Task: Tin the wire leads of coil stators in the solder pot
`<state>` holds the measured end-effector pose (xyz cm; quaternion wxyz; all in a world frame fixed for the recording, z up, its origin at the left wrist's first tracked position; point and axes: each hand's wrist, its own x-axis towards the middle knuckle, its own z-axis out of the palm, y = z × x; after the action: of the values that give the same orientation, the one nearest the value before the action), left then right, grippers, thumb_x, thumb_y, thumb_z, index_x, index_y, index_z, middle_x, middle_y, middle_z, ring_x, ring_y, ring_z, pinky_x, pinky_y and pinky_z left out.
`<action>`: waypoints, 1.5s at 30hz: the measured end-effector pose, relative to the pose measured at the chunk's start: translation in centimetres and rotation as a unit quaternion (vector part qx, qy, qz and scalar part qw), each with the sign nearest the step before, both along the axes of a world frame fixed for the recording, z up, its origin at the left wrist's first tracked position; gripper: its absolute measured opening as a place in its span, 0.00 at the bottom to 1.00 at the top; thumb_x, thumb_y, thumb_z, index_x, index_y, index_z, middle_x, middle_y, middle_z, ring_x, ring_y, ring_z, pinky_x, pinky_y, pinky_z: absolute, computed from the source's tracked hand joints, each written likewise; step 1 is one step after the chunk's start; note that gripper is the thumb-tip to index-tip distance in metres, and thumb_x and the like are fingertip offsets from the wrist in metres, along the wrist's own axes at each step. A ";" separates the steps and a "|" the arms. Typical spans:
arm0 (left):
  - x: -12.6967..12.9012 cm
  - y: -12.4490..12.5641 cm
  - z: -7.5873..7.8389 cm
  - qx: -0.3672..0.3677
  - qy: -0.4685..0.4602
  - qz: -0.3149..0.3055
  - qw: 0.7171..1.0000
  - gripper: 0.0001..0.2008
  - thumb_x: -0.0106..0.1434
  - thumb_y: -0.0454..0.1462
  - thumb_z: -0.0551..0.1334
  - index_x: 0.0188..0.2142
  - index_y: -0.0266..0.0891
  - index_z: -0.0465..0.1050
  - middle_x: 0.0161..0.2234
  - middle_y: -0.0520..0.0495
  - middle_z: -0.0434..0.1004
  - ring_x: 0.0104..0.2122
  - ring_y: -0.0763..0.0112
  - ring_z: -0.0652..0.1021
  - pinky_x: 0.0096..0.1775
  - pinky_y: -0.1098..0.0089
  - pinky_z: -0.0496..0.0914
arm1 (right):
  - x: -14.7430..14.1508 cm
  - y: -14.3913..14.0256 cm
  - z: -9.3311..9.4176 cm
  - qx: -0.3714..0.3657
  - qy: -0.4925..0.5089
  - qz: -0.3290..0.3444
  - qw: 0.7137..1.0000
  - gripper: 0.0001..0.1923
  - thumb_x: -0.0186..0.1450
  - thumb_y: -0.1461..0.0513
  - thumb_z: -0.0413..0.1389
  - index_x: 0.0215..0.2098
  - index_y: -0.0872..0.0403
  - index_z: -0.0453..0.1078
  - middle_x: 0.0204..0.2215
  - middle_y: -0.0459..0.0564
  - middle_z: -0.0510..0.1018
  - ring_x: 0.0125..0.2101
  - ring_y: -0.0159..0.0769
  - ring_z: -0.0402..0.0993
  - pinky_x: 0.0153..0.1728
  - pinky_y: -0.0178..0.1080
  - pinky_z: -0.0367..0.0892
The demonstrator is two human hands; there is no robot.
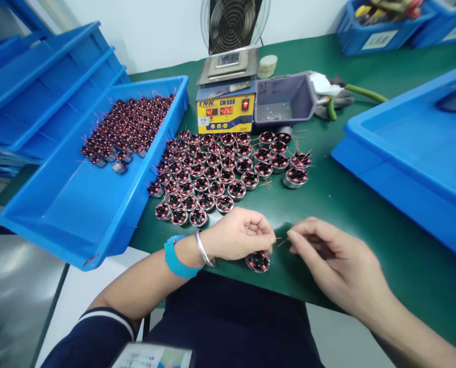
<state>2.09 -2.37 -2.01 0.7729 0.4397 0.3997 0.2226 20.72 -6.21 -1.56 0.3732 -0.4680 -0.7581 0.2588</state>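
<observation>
My left hand (238, 236) grips a small round motor stator (257, 261) wound with copper wire, at the near edge of the green table (366, 220). My right hand (335, 263) is just to its right, thumb and forefinger pinched on a thin wire lead sticking out from the stator. Several more stators (220, 171) stand in rows on the mat beyond my hands. A blue tray (78, 204) on the left holds a heap of the same stators (128, 128).
A yellow-fronted solder pot (225, 97) with red digits sits at the back, a grey box (285, 99) beside it and a fan behind. Blue trays (412, 148) lie at the right, blue bins at the back right, stacked trays far left.
</observation>
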 end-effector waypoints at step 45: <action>0.1 0.0 -0.1 0.044 0.015 -0.032 0.998 0.10 0.57 0.38 0.67 0.27 0.33 0.69 0.21 0.48 0.76 0.22 0.77 0.75 0.26 0.77 0.67 | -0.7 -2.0 -1.1 0.055 0.025 -0.011 0.998 0.07 0.66 0.67 0.55 0.40 0.51 0.74 0.32 0.50 0.79 0.23 0.31 0.74 0.23 0.33 0.71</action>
<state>2.16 -2.39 -2.11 0.7535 0.4894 0.3865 0.2082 20.05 -8.19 -2.67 0.4204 -0.4487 -0.7562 0.2237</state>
